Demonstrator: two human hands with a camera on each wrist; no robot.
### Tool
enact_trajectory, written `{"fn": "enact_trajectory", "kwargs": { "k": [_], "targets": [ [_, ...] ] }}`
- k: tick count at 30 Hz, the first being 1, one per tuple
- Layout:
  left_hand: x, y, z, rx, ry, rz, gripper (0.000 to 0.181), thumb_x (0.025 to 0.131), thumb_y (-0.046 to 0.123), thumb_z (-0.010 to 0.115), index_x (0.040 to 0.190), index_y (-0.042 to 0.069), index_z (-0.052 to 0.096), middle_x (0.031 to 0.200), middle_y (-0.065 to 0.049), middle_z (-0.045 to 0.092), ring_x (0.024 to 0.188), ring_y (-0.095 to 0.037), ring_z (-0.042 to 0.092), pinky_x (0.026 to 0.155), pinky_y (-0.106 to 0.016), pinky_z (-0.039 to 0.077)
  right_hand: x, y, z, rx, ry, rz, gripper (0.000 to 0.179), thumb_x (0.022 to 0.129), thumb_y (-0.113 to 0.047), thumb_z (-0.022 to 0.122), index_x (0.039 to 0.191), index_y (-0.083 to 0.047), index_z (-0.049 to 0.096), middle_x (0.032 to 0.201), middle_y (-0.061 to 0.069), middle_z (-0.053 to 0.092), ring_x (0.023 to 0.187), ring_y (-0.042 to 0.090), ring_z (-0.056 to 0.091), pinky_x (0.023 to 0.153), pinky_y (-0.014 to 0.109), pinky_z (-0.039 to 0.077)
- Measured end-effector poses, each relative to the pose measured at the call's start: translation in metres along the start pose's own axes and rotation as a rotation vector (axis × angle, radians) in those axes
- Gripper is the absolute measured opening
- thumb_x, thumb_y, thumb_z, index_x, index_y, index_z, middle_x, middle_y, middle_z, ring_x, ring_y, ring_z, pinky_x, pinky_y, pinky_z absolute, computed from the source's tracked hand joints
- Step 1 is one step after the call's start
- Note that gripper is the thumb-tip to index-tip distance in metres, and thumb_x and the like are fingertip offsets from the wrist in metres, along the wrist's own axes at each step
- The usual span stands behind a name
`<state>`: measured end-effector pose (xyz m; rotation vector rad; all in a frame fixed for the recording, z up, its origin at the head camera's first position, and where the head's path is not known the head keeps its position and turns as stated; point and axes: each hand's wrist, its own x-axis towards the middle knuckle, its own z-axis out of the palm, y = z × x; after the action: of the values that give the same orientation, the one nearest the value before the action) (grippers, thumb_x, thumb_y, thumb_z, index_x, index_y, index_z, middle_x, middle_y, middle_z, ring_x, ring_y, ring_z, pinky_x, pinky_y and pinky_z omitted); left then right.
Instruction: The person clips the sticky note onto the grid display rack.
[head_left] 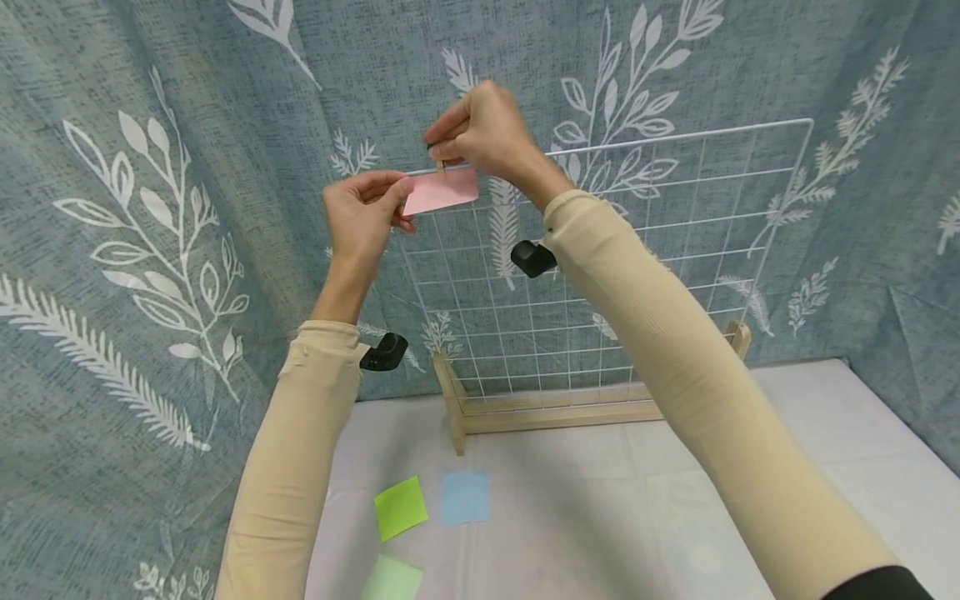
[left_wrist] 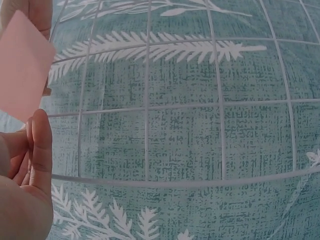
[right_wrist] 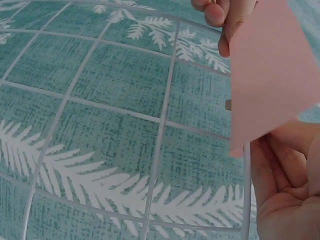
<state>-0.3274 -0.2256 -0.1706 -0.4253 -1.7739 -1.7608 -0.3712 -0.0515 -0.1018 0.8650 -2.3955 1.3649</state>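
A pink paper note (head_left: 441, 195) lies against the top wire of a white wire grid (head_left: 810, 122), near its left end. My left hand (head_left: 362, 215) pinches the note's left edge between thumb and fingers. Above the note, my right hand (head_left: 491, 133) pinches a small wooden clothespin (head_left: 440, 166), whose lower end sits at the note's top edge. In the right wrist view the note (right_wrist: 272, 75) covers most of the clothespin, and only a bit of wood (right_wrist: 228, 105) shows past its edge. Whether the clothespin's jaws clamp the wire cannot be seen.
The grid stands in a wooden base (head_left: 555, 418) on a white-covered table (head_left: 570, 508). A bright green note (head_left: 401, 508), a light blue note (head_left: 465, 497) and a pale green note (head_left: 392, 579) lie in front. Behind hangs a blue-green leaf-patterned curtain (head_left: 285, 150).
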Motion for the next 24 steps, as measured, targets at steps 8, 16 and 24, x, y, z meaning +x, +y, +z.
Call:
{"fn": "enact_trajectory", "kwargs": {
  "k": [8,16,24],
  "targets": [
    [0.001,-0.007,0.004,0.021,0.027,0.062,0.017,0.087,0.005,0.073,0.094,-0.011,0.071,0.071,-0.006,0.068,0.053,-0.013,0.062,0.050,-0.022,0.056,0.001,0.002,-0.001,0.015,-0.004,0.008,0.017,0.087,-0.009,0.076,0.104,-0.005,0.077,0.105,0.008,0.074,0.088,0.015,0.071,0.076,0.022,0.058],
    [-0.002,-0.013,0.007,0.080,0.071,0.130,0.017,0.088,0.004,0.072,0.094,-0.012,0.072,0.069,-0.002,0.067,0.053,-0.010,0.061,0.051,-0.019,0.054,0.003,0.003,-0.001,0.017,-0.020,0.046,0.019,0.086,-0.010,0.077,0.104,-0.006,0.077,0.105,0.008,0.074,0.086,0.014,0.071,0.075,0.022,0.059],
    [-0.002,-0.015,0.006,0.118,0.071,0.199,0.021,0.089,0.007,0.071,0.095,-0.014,0.071,0.070,0.002,0.067,0.054,-0.010,0.062,0.051,-0.022,0.055,0.002,0.004,-0.003,0.042,-0.042,0.031,0.020,0.086,-0.013,0.078,0.104,-0.005,0.077,0.107,0.010,0.073,0.088,0.016,0.071,0.077,0.022,0.059]
  ]
}}
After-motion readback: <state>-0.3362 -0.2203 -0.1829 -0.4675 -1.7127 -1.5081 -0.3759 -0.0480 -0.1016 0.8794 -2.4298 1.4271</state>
